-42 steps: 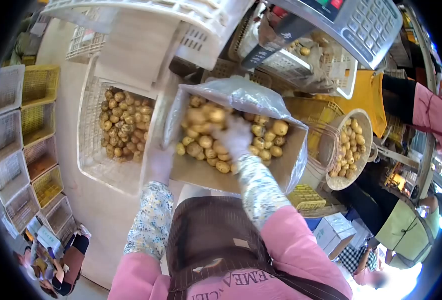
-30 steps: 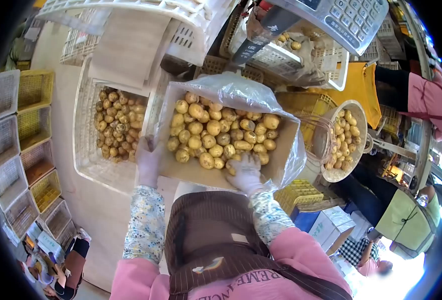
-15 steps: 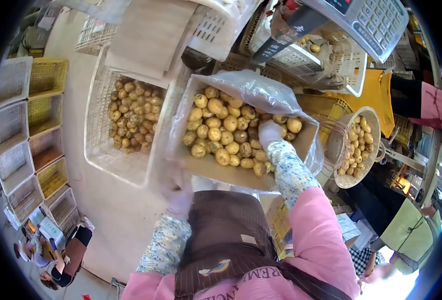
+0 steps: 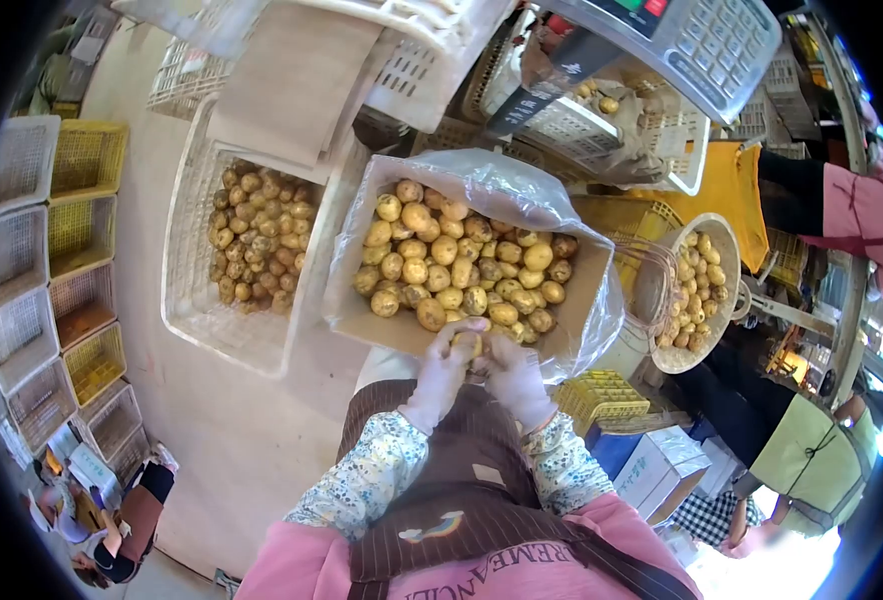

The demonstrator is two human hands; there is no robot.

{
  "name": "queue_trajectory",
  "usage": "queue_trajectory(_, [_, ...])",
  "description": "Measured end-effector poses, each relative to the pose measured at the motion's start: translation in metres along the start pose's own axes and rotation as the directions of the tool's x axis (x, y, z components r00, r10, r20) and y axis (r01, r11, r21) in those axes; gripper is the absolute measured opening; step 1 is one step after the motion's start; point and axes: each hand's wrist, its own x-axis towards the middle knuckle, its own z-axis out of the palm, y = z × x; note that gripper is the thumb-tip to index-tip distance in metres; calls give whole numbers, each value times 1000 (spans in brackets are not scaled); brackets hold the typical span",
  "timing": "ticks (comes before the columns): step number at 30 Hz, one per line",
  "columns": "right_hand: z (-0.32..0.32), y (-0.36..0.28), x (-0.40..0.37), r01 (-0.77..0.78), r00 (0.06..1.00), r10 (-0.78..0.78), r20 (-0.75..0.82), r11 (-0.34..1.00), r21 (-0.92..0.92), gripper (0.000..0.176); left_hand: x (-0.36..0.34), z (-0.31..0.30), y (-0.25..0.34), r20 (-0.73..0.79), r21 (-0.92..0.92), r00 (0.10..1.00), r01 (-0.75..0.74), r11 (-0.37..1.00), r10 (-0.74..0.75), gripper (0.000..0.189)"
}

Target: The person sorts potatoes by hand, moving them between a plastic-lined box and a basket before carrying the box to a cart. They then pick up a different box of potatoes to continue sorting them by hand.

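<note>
In front of my apron, both gloved hands meet at the near edge of a cardboard box [image 4: 402, 338] lined with clear plastic. My left hand [image 4: 436, 382] is closed round a yellow fruit [image 4: 468, 343], which looks like a passion fruit. My right hand [image 4: 518, 376] is closed too, its fingers pressed against the same fruit; whether it holds a second one is hidden. Round yellow fruits [image 4: 442, 250] with brown blotches fill much of the box. Left of it, a white plastic crate [image 4: 184, 300] holds browner fruits [image 4: 260, 235].
A digital scale [image 4: 717, 55] stands at the upper right above white crates. A round basket [image 4: 727, 300] of fruits is on the right. Cardboard sheets [image 4: 292, 85] lie over the left crate's far end. Stacked crates [image 4: 17, 250] line the far left. Other people are at both sides.
My right hand has come out of the box and back toward my body. My left hand has moved right and up to meet it, and a fruit now shows between them.
</note>
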Motion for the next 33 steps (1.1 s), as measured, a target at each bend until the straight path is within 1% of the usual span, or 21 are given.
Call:
queue_trajectory(3, [-23, 12, -14, 48, 995, -43, -85, 997, 62, 22, 2, -9, -12, 40, -111, 993, 119, 987, -115, 29])
queue_trajectory(4, [-40, 2, -28, -161, 981, 189, -49, 924, 348, 16, 4, -12, -10, 90, -249, 988, 145, 958, -126, 31])
queue_trajectory(6, [-79, 30, -57, -106, 990, 139, -5, 780, 617, 14, 9, -18, -3, 120, -418, 992, 93, 904, -46, 36])
queue_trajectory(7, [-100, 57, -70, -41, 997, 77, -32, 790, 611, 22, 11, -21, 1, 135, -412, 989, 104, 905, -52, 36])
queue_trajectory(8, [-114, 80, -85, -97, 977, 210, -43, 613, 784, 33, 13, -25, 6, -1, -430, 1000, 17, 903, -19, 38])
queue_trajectory(9, [-123, 148, -95, -1, 967, 134, -218, 855, 519, 34, 13, -30, 10, -138, -434, 990, -73, 898, 14, 39])
queue_trajectory(10, [-133, 216, -106, -13, 919, 49, -391, 996, 93, 36, 11, -37, 12, -126, -427, 992, -64, 902, 10, 39])
queue_trajectory(11, [-142, 282, -116, -127, 839, -35, -544, 958, -258, 37, 8, -45, 13, -173, -369, 984, -102, 924, 39, 40])
queue_trajectory(12, [-141, 261, -124, -124, 832, -39, -554, 959, -254, 37, 6, -51, 15, -219, -310, 973, -144, 940, 76, 42])
queue_trajectory(14, [-135, 198, -145, -221, 606, 491, -626, 860, 460, 37, -2, -56, 23, -209, -266, 977, -105, 958, 49, 42])
queue_trajectory(15, [-140, 211, -153, -211, 604, 489, -629, 859, 466, 37, -5, -59, 26, -207, -227, 978, -67, 972, 19, 42])
queue_trajectory(17, [-152, 243, -174, -197, 389, 771, -505, 605, 771, 50, -7, -67, 24, -192, -190, 981, -53, 980, 16, 42])
queue_trajectory(18, [-148, 231, -178, -204, 337, 737, -586, 664, 719, 38, -6, -69, 23, -183, -166, 983, -40, 985, 9, 42])
queue_trajectory(19, [-147, 234, -180, -188, 339, 732, -591, 668, 720, 38, -6, -69, 22, -171, -162, 985, -48, 986, 20, 42])
queue_trajectory(21, [-142, 244, -191, -277, 561, 477, -677, 878, 390, 28, -8, -68, 20, -136, -140, 990, -41, 989, 21, 38])
queue_trajectory(23, [-143, 262, -190, -209, 565, 414, -713, 908, 362, 35, -11, -63, 19, -125, -99, 991, -64, 993, 52, 36])
queue_trajectory(25, [-157, 270, -174, -255, 462, 414, -784, 909, 330, 34, -12, -51, 22, -119, -60, 989, -98, 993, 91, 34])
queue_trajectory(26, [-169, 274, -168, -103, 447, 459, -768, 879, 465, 24, -13, -44, 21, -126, -28, 986, -116, 993, 111, 32])
queue_trajectory(29, [-199, 203, -132, -73, 526, 387, -757, 908, 413, 19, -13, -2, 21, -158, 45, 970, -178, 983, 183, 27])
queue_trajectory(31, [-210, 160, -97, 29, 613, 329, -718, 899, 437, 19, 14, 21, 9, -173, 268, 954, -193, 944, 245, 23])
queue_trajectory(33, [-218, 139, -75, 125, 692, 251, -677, 882, 454, 20, 73, 28, -11, -115, 167, 963, -223, 960, 244, 23])
